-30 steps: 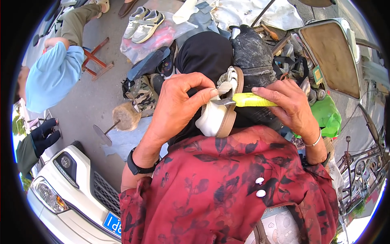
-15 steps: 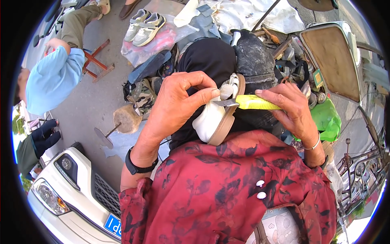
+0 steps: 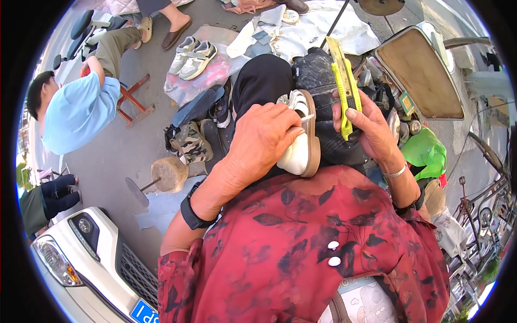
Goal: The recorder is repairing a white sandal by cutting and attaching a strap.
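On my lap lies a cream-white shoe (image 3: pixel 297 153) with a tan sole, its sole side toward the right. My left hand (image 3: pixel 266 132) is closed over the shoe's upper, fingers curled and thumb pressed in. A small whitish sliver sticks out by the thumb; what it is I cannot make out. To the right of the shoe and apart from it, my right hand (image 3: pixel 369 121) grips a yellow utility knife (image 3: pixel 344 89) between thumb and fingers. The knife is held nearly upright, its far end over the dark cloth on my knee.
Grey sneakers (image 3: pixel 195 58) lie on a plastic bag ahead. A camouflage shoe (image 3: pixel 189 144) and a wooden block (image 3: pixel 169 174) are at left. A brown-topped tray (image 3: pixel 420 72) and a green bag (image 3: pixel 428 153) are at right. A person in light blue (image 3: pixel 81 116) sits at far left.
The knife has come away from the shoe and turned from lying sideways to nearly upright. My left hand has moved right and curled over the shoe, which has turned more upright.
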`<state>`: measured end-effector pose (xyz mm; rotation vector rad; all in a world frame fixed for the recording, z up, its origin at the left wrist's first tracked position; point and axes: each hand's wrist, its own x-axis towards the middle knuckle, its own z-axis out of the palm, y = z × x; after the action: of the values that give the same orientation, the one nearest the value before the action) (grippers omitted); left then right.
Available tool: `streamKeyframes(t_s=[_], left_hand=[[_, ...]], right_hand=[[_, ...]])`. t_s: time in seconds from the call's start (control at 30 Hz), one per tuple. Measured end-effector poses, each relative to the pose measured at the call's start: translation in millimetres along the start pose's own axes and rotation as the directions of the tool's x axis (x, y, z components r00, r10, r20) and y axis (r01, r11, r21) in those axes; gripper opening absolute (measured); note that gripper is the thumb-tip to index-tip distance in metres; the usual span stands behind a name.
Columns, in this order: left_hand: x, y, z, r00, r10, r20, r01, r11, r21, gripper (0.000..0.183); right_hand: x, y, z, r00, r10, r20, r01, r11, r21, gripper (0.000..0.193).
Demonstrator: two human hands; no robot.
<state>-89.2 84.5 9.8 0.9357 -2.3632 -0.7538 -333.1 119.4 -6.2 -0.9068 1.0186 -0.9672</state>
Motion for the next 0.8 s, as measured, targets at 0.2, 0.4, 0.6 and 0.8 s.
streamKeyframes(t_s=[0.2, 0.4, 0.6, 0.8], left_hand=[[-22.4, 19.5, 18.3, 0.945, 0.326, 0.001, -0.296, 0.857, 0.421, 0.011], [-15.8, 44.0, 23.0, 0.756, 0.558, 0.342, -0.617, 0.43, 0.66, 0.014], [-10.8, 28.4, 14.7, 0.795, 0.42, 0.438, -0.605, 0.596, 0.528, 0.02], [-22.4, -4.8, 18.6, 0.984, -0.157, 0.079, 0.169, 0.971, -0.171, 0.008]], right_hand=[[5.3, 0.9, 16.1, 0.971, -0.154, 0.186, 0.196, 0.951, -0.239, 0.034], [44.9, -2.5, 30.9, 0.926, 0.104, 0.364, 0.127, 0.821, -0.556, 0.038], [55.7, 3.4, 24.9, 0.914, 0.119, 0.389, -0.029, 0.973, -0.229, 0.036], [22.3, -23.1, -37.3, 0.987, -0.159, 0.023, 0.161, 0.983, -0.084, 0.035]])
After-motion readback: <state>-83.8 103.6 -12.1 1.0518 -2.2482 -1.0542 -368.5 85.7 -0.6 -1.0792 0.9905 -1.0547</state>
